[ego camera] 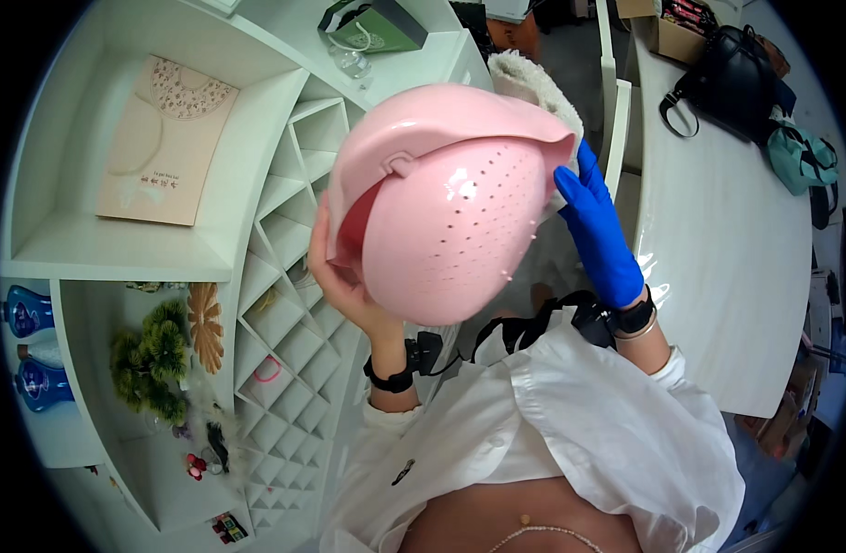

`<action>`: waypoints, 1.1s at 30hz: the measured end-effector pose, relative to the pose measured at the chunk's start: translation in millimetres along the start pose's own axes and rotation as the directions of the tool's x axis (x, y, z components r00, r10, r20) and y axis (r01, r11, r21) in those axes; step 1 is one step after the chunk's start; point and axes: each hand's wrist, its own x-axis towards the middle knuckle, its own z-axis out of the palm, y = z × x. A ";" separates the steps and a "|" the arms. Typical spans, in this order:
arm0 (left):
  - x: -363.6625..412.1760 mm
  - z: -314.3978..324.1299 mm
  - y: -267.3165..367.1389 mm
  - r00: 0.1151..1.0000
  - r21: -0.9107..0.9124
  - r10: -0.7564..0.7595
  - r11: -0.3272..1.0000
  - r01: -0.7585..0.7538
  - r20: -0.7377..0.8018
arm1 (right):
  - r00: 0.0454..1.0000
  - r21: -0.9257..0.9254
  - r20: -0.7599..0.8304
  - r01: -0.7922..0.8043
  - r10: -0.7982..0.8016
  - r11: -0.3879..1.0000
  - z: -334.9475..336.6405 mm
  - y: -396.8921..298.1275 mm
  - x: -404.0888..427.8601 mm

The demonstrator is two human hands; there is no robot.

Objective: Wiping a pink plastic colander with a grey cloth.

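Note:
A pink plastic drain basin (357, 166) with a perforated colander (457, 235) nested in it is held up, tilted, in front of my chest. My left hand (347, 283), bare, grips the basin's left side; its fingers are partly hidden. On the other side my right hand (592, 221), in a blue glove, is at the rim, thumb towards the front. A fluffy off-white cloth (537, 86) lies between this hand and the basin's far side, mostly behind the basin. The gloved fingers are partly hidden by the cloth and rim.
White shelving (270, 90) with a diamond-shaped rack (284, 325) stands at left, holding a picture board (167, 145), an artificial plant (153, 363) and blue bottles (46, 383). A green gift bag (381, 31) is at the top. At right, a white table (727, 276) bears a black backpack (734, 83).

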 end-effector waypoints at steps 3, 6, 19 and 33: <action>1.1 -4.2 2.9 0.985 0.117 -0.008 0.993 -0.012 0.170 | 0.997 -0.049 -0.075 0.034 -0.037 0.998 -6.5 2.0 5.8; 4.1 -3.4 7.1 0.931 -0.001 -0.259 0.963 0.269 0.258 | 0.994 -0.076 -0.106 -0.034 0.026 0.997 -11.3 1.0 2.7; -24.5 -3.2 -31.1 0.450 0.017 -0.631 0.592 0.806 0.631 | 0.995 -0.150 0.010 -0.100 0.103 0.984 -54.9 50.3 -16.5; -35.9 -1.8 -45.0 0.365 0.019 -0.671 0.491 0.871 0.645 | 0.993 -0.247 0.021 -0.105 0.113 0.963 -55.4 51.3 -20.3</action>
